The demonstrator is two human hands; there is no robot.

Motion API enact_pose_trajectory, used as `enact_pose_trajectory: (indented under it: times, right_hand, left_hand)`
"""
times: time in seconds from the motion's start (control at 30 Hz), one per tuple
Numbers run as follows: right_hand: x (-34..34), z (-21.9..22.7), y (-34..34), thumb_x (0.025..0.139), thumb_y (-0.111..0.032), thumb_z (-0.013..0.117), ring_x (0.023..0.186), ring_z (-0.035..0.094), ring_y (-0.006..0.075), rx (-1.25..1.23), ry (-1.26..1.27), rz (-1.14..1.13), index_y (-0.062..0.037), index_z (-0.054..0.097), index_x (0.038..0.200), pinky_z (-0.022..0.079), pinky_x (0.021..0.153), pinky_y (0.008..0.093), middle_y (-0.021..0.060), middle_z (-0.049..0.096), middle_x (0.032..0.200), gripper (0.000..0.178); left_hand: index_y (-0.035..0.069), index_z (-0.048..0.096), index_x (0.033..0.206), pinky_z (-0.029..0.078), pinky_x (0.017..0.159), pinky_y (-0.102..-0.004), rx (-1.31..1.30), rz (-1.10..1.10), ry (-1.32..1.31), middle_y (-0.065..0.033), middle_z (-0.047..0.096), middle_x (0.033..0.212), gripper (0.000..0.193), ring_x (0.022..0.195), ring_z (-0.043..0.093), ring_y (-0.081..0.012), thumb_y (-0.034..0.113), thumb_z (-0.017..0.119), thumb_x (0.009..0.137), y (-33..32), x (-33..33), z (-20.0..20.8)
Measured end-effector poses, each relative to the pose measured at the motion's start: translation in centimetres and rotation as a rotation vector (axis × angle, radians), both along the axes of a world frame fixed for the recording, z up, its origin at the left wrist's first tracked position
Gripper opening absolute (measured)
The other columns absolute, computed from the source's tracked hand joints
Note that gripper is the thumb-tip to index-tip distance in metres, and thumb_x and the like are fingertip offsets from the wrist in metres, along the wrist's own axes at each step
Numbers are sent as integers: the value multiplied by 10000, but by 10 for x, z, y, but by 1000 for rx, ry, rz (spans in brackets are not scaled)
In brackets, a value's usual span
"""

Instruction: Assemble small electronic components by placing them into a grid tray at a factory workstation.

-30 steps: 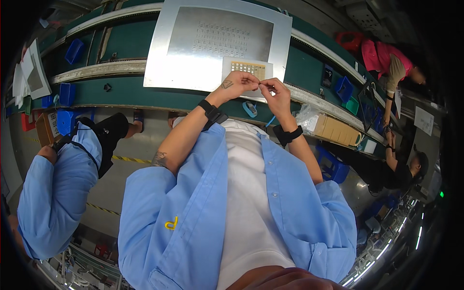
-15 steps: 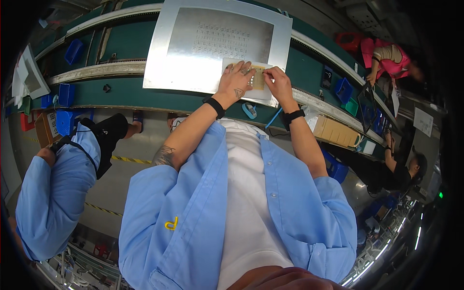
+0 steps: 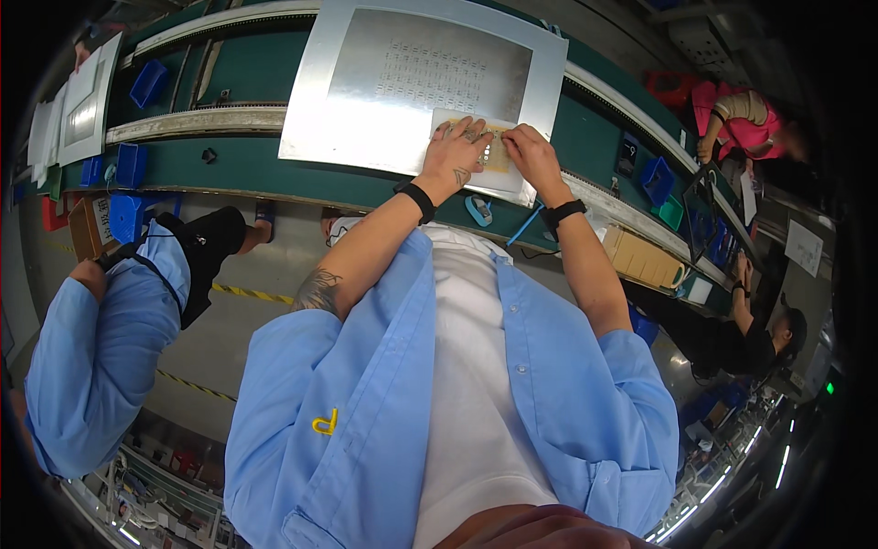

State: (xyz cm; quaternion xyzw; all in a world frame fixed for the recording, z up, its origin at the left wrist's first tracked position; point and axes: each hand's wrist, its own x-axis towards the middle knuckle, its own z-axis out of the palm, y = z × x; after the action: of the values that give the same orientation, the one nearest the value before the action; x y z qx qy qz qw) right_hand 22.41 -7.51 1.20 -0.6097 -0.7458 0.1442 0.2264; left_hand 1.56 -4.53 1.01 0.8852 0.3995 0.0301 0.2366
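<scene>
A tan board with rows of small light marks [image 3: 497,157] lies on a white sheet [image 3: 498,183]. Both rest on the near right corner of a large silver framed plate [image 3: 306,119] with rows of fine slots in its grey middle. My left hand [image 3: 454,154] lies flat across the board's left part, fingers stretched out and covering some of it. At the board's right edge, my right hand [image 3: 536,161] is closed in a pinch, thumb and forefinger together. Whatever sits between those fingertips is too small to make out.
Metal rails [image 3: 197,125] run along the green bench [image 3: 347,189]. A light-blue tool [image 3: 477,210] lies near the front edge. Blue bins [image 3: 131,165] stand at left, framed panels [image 3: 87,114] farther left. A person in blue [image 3: 110,339] is at left; other people work at right.
The whole view has shifted slightly. My left hand stays flat on the board and my right hand stays pinched at its edge. The framed panels at far left stand differently, with a hand above them.
</scene>
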Motion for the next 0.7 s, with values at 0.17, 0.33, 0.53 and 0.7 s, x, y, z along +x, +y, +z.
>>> enact_pose_trajectory:
  times: [0.17,0.33,0.53,0.7]
  right_hand:
    - [-3,3,2,874,-103,689,877,658,286,-8,-83,27,-74,685,975,560,754,390,77,635,928,105]
    - [-5,1,2,865,-102,693,883,660,280,21,-128,21,-75,682,959,567,755,385,67,633,935,99]
    - [-4,-4,-1,861,-98,695,876,660,276,71,-133,21,-73,675,955,570,742,382,66,630,932,100]
    - [-2,-5,1,862,-97,694,868,659,268,113,-134,65,-73,673,957,572,726,377,63,628,927,100]
  left_hand:
    - [233,509,1449,301,1178,-480,34,2,11,-12,437,1558,657,1466,355,-218,295,757,844,0,-1,-3]
    - [233,512,1445,304,1174,-479,36,2,4,-9,441,1556,655,1465,358,-217,300,759,842,0,0,-3]
    - [234,517,1440,306,1169,-480,37,0,3,-10,445,1553,657,1459,365,-217,301,764,835,0,1,-2]
    - [234,519,1438,310,1164,-483,36,1,0,-13,445,1553,657,1456,369,-217,300,766,833,2,1,-3]
